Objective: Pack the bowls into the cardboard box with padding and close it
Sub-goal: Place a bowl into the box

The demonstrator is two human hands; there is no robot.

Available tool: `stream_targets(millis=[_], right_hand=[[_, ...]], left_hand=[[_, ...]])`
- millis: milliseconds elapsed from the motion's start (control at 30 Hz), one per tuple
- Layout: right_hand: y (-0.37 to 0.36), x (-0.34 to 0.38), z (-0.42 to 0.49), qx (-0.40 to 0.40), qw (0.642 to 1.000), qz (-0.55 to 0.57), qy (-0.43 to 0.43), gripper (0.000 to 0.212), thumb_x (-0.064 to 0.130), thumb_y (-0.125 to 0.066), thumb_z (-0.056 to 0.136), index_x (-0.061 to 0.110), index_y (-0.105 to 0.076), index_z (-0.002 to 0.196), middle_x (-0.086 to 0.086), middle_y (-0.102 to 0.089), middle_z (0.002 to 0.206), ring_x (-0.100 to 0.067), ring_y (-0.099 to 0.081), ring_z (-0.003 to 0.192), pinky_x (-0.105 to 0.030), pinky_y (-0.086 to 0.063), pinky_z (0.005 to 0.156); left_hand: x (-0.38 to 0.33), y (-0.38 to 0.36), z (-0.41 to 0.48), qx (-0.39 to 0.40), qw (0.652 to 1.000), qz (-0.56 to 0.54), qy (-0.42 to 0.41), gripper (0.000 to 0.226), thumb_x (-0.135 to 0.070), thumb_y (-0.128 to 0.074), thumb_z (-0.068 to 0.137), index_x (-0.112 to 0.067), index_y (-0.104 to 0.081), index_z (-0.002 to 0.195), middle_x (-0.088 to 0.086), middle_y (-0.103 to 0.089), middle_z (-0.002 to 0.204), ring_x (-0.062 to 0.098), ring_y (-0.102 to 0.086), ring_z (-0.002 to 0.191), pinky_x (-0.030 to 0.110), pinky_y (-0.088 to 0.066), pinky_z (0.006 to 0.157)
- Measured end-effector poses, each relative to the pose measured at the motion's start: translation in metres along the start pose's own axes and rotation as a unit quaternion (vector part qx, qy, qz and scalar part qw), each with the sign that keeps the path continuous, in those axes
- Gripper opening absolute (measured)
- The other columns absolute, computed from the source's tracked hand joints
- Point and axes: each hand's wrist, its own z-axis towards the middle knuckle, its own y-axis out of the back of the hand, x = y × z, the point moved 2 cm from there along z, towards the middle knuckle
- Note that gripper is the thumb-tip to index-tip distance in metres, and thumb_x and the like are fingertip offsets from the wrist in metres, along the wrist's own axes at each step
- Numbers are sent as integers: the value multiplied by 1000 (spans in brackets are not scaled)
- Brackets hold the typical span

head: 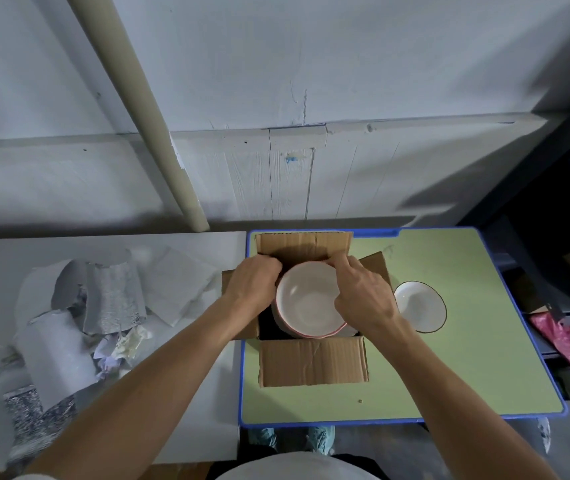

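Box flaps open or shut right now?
Open. On the cardboard box, the near flap and far flap are folded outward, and the pink-rimmed bowl shows in the opening, held by the left hand and right hand.

Makeshift packing corner: painted plank wall (290,181), padding scraps (110,296).

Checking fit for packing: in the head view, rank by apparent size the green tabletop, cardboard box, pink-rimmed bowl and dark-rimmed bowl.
1. green tabletop
2. cardboard box
Unranked: pink-rimmed bowl and dark-rimmed bowl look alike; the first held nearer the camera, the second partly hidden.
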Motion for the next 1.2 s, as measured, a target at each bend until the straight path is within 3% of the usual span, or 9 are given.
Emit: stream_targets(millis=[167, 333, 533, 667, 933, 1033, 1200], right_hand=[[-14, 0, 6, 13, 1000, -19, 6, 47, 0, -54, 79, 13, -43, 123, -5, -54, 119, -38, -64, 89, -41, -48, 68], [-24, 4, 12, 26, 999, -32, 4, 44, -1, -55, 79, 13, -42, 119, -5, -53, 118, -36, -64, 87, -38, -43, 62], [-33, 10, 17, 38, 995, -93, -11, 49, 3, -55, 86, 13, -36, 130, -12, -46, 129, -33, -67, 84, -34, -42, 58], [-43, 10, 19, 55, 992, -109, -29, 47, 11, -57, 91, 15, -36, 133, -16, -45, 128, -31, -67, 87, -35, -47, 64], [-50, 10, 23, 64, 986, -150, -18, 35, 4, -48, 94, 7, -44, 129, -17, -52, 124, -30, -67, 99, -35, -51, 73], [-51, 9, 25, 69, 985, -158, -15, 32, 4, -47, 94, 6, -46, 126, -16, -56, 120, -31, -67, 102, -37, -53, 75], [-49, 8, 32, 86, 983, -164, -17, 29, 3, -47, 95, 6, -53, 124, -16, -59, 119, -32, -64, 106, -38, -53, 80]], left_hand=[[6, 9, 5, 10, 1000, -11, 6, 19, -12, -55, 95, -14, -73, 97, 7, -70, 91, 26, -65, 86, 32, -50, 73], [5, 7, 4, 20, 1000, -2, 1, 20, -11, -55, 95, -15, -73, 103, 7, -70, 98, 25, -66, 91, 33, -51, 77], [7, 6, 8, 38, 999, -6, 11, 12, -13, -59, 95, -14, -70, 101, 6, -69, 94, 23, -65, 86, 29, -48, 71], [6, 2, 9, 30, 1000, -1, 9, 10, -16, -63, 94, -16, -71, 100, 3, -69, 91, 20, -64, 81, 33, -55, 75], [5, -12, -1, 8, 1000, 6, -22, 25, -41, -52, 98, -24, -66, 110, 1, -67, 99, 20, -59, 98, 35, -53, 75], [2, -14, -5, 3, 999, 38, -35, 24, -36, -56, 96, -24, -64, 114, -2, -70, 100, 21, -54, 106, 34, -50, 79], [-4, -20, -8, -16, 997, 81, -12, 16, -22, -55, 95, -22, -69, 104, -2, -71, 92, 22, -53, 102, 34, -46, 78]])
